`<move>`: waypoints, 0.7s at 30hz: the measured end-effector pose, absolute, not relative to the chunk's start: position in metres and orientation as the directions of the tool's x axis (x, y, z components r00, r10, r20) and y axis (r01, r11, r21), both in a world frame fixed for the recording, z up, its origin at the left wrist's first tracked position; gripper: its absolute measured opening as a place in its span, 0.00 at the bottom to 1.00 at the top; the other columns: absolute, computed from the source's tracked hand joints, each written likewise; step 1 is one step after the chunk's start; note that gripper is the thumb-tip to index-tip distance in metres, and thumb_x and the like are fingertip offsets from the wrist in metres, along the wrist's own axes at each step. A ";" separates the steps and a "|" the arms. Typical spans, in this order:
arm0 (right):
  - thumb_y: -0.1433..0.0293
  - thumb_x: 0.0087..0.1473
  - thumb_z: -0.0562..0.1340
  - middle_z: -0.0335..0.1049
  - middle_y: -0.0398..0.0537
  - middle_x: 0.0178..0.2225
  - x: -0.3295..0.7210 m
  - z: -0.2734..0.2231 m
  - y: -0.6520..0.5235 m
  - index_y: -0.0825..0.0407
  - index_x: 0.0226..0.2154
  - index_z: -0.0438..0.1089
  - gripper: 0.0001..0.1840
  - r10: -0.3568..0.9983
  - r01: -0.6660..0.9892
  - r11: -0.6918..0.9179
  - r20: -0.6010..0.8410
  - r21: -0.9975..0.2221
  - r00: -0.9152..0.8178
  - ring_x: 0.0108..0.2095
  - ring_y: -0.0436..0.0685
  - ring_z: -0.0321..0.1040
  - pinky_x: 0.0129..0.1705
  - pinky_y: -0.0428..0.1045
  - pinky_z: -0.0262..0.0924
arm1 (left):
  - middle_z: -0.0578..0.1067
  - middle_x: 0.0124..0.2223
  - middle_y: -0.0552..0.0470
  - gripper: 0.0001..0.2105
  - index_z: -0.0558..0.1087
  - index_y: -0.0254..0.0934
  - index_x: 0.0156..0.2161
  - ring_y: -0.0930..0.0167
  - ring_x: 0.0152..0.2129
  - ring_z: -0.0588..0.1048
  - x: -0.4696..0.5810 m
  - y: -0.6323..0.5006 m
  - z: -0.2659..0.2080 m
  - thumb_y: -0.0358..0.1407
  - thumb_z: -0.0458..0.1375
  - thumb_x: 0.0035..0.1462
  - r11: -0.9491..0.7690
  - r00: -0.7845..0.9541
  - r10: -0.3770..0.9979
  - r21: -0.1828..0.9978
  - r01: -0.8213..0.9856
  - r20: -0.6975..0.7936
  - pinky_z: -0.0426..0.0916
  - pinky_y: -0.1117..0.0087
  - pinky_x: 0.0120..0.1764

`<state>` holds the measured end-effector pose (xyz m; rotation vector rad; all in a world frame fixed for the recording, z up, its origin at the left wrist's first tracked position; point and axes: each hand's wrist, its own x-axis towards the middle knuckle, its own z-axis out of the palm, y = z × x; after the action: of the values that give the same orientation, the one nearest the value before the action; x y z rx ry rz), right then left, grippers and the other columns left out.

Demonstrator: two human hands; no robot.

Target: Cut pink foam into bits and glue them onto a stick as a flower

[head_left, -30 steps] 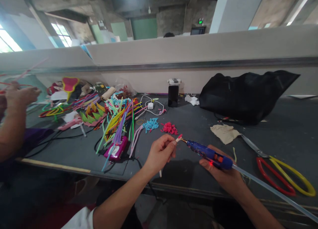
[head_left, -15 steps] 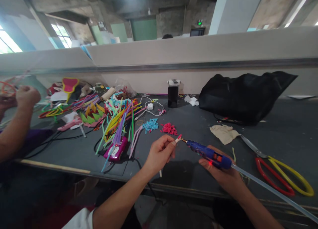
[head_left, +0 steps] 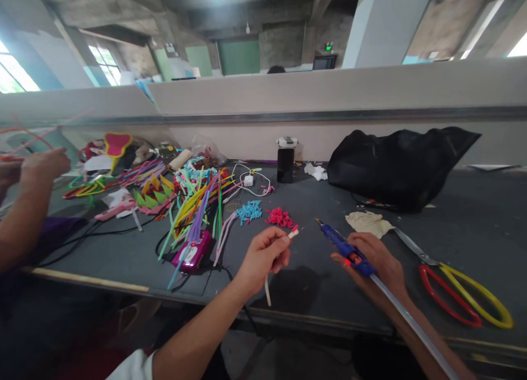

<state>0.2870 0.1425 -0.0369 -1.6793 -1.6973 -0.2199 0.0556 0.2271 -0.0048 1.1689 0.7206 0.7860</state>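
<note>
My left hand pinches a pale pipe cleaner whose tail hangs below the palm. At its upper end, above my fingertips, sits a small red piece. My right hand is wrapped round a blue glue gun, its metal nozzle pointing up and left, apart from the pipe cleaner. A long clear glue stick trails out of the gun's back, and a red light glows on its side. Just beyond my left hand lie a pile of red pieces and a pile of blue pieces.
Left of the piles lie many coloured pipe cleaners over a magenta box. A phone stands at the back. Large scissors, a beige cloth and a black bag lie right. A co-worker's hand is far left.
My right hand has drawn the glue gun away from the red piece, right and slightly down, and turned it steeper. My left hand keeps its pinch almost in place.
</note>
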 end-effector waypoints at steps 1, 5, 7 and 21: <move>0.55 0.54 0.62 0.70 0.49 0.39 0.293 -0.039 0.145 0.48 0.34 0.67 0.14 0.796 0.945 0.121 0.599 -0.303 0.090 0.40 0.58 0.69 0.42 0.51 0.62 | 0.68 0.17 0.60 0.11 0.66 0.37 0.30 0.81 0.10 0.57 0.055 0.227 -0.004 0.42 0.60 0.53 0.229 0.551 0.829 0.957 -0.177 -0.096 0.45 0.79 0.14; 0.56 0.57 0.58 0.72 0.52 0.38 0.311 -0.045 0.154 0.49 0.39 0.67 0.14 0.866 0.985 -0.014 0.490 -0.172 0.098 0.41 0.62 0.69 0.41 0.54 0.60 | 0.67 0.17 0.60 0.11 0.67 0.36 0.31 0.81 0.10 0.57 0.053 0.231 -0.003 0.41 0.61 0.51 0.310 0.553 0.821 0.923 -0.226 -0.141 0.43 0.78 0.14; 0.57 0.57 0.57 0.72 0.53 0.36 0.317 -0.047 0.160 0.49 0.39 0.67 0.14 0.897 0.985 -0.091 0.419 -0.144 0.144 0.40 0.63 0.68 0.39 0.54 0.59 | 0.67 0.17 0.60 0.11 0.67 0.36 0.31 0.82 0.10 0.57 0.051 0.234 -0.003 0.42 0.61 0.50 0.322 0.532 0.834 0.912 -0.254 -0.146 0.42 0.78 0.14; 0.65 0.44 0.63 0.70 0.49 0.39 0.339 -0.057 0.187 0.51 0.38 0.67 0.16 1.000 0.926 -0.008 0.019 -0.377 0.016 0.40 0.58 0.68 0.43 0.49 0.61 | 0.67 0.18 0.61 0.11 0.65 0.36 0.30 0.82 0.09 0.56 0.038 0.246 -0.007 0.40 0.61 0.51 0.271 0.438 0.892 0.909 -0.316 -0.114 0.41 0.78 0.14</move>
<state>0.3391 0.1871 -0.0570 -2.0130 -1.9882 0.3696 0.0381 0.2465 -0.0067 0.9649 0.7246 0.9166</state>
